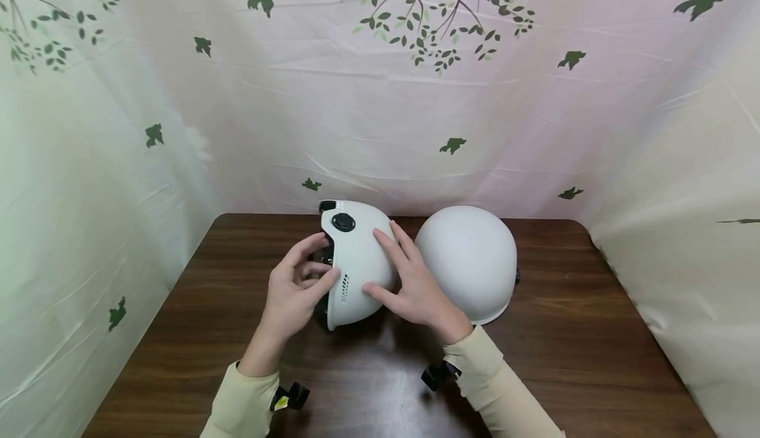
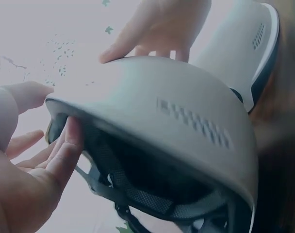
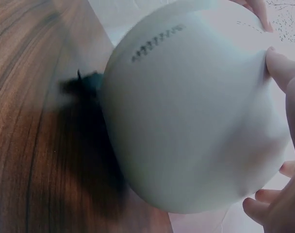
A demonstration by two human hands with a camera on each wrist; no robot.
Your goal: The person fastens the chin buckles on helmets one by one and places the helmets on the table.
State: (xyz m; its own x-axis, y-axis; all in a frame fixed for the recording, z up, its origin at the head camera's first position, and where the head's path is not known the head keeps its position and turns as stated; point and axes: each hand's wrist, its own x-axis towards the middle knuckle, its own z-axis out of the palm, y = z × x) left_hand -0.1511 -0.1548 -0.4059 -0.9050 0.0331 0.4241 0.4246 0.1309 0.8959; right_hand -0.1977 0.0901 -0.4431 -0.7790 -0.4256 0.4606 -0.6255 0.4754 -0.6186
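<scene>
A white helmet point(image 1: 362, 253) with a round black vent on its shell is tilted so that its opening faces left. My left hand point(image 1: 295, 286) holds its rim, thumb by the small slotted vents and other fingers at the opening. In the left wrist view, dark straps point(image 2: 113, 194) and padding show inside the helmet. My right hand point(image 1: 415, 286) grips the other side of the shell, thumb and fingers spread around the dome. A second white helmet point(image 1: 466, 260) sits dome up just right of it, apart from my fingers.
Both helmets are on a dark brown wooden table point(image 1: 570, 332), toward its back edge. A pale cloth point(image 1: 368, 115) printed with leaves and branches hangs behind the table and along both sides. A small black device point(image 1: 291, 396) is strapped at each wrist.
</scene>
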